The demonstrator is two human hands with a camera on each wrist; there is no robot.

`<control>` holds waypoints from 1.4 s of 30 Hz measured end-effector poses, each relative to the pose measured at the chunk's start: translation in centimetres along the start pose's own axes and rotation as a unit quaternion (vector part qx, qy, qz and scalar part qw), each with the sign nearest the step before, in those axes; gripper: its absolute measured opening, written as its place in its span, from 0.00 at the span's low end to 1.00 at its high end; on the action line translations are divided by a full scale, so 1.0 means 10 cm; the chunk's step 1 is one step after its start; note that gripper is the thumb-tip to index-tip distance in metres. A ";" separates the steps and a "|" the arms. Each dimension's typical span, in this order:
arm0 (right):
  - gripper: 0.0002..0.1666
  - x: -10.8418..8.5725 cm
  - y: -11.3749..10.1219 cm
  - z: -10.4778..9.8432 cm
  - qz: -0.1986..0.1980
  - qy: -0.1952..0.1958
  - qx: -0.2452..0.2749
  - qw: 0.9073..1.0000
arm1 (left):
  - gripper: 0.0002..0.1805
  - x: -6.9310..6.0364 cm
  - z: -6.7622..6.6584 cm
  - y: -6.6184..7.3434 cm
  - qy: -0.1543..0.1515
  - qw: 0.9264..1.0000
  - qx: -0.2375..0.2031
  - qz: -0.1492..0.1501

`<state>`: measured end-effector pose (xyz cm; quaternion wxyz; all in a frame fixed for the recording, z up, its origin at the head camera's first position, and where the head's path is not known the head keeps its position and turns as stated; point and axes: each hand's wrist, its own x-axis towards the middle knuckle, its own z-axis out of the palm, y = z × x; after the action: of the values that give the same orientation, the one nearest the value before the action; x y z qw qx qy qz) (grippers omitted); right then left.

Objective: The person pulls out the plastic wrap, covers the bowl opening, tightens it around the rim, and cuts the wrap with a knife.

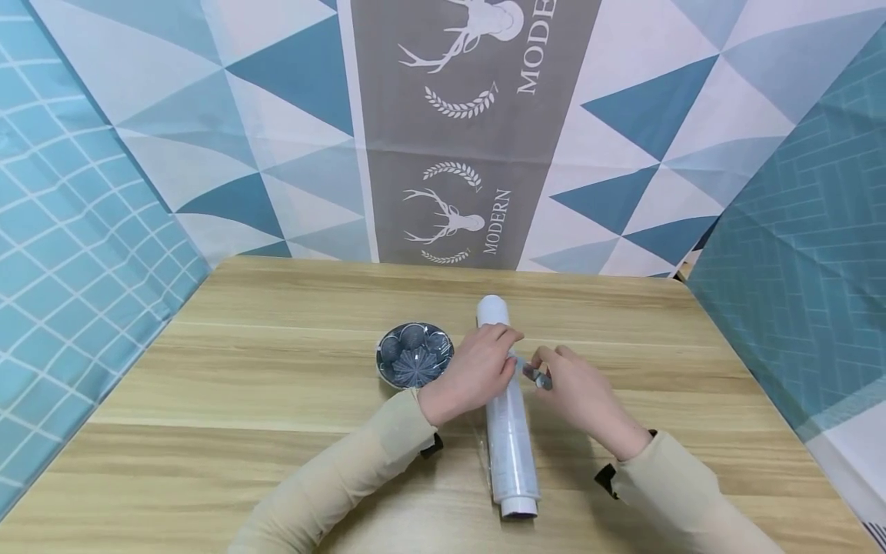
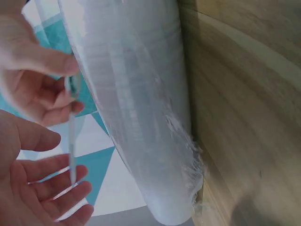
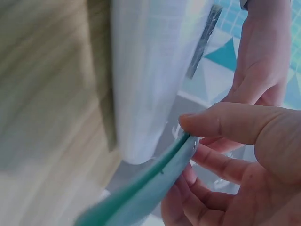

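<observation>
A white roll of cling film (image 1: 511, 446) lies lengthwise on the table. My left hand (image 1: 477, 365) is over its upper half, and in the left wrist view its thumb and fingers are apart. My right hand (image 1: 574, 385), just right of the roll, pinches a slim green-and-white tool (image 3: 141, 188) that resembles a utility knife. Its thin pale end (image 2: 72, 150) reaches to my left fingers; whether they touch it, I cannot tell. Left of the roll stands a dark bowl (image 1: 383, 369) covered in clear film, with several dark round things inside.
The wood-grain table (image 1: 277, 362) extends to both sides. Behind it hangs a patterned cloth (image 1: 298, 123) with triangles and deer prints. Blue tile-print sheets (image 1: 62, 231) flank the table. A loose film edge (image 2: 181, 127) shows on the roll.
</observation>
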<state>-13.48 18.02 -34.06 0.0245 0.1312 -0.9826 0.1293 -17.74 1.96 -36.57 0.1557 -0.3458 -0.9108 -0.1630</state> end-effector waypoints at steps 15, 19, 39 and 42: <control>0.16 0.15 -0.28 0.03 -0.099 0.146 -0.075 0.981 | 0.06 -0.05 -0.19 -0.13 0.052 0.998 0.006 -0.023; 0.16 0.19 -0.30 0.05 -0.126 0.178 -0.069 0.973 | 0.05 -0.07 -0.24 -0.17 0.039 0.999 -0.017 -0.026; 0.12 0.23 -0.28 0.01 -0.142 0.121 -0.014 0.982 | 0.04 -0.17 -0.28 -0.20 0.086 0.996 0.016 -0.032; 0.11 0.25 -0.26 -0.01 -0.141 0.107 -0.005 0.984 | 0.06 -0.18 -0.28 -0.18 0.091 0.995 0.018 -0.042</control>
<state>-15.25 15.01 -33.15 0.1479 0.2532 -0.9467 0.1334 -17.20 -1.47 -35.10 0.2376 -0.2876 -0.9095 -0.1836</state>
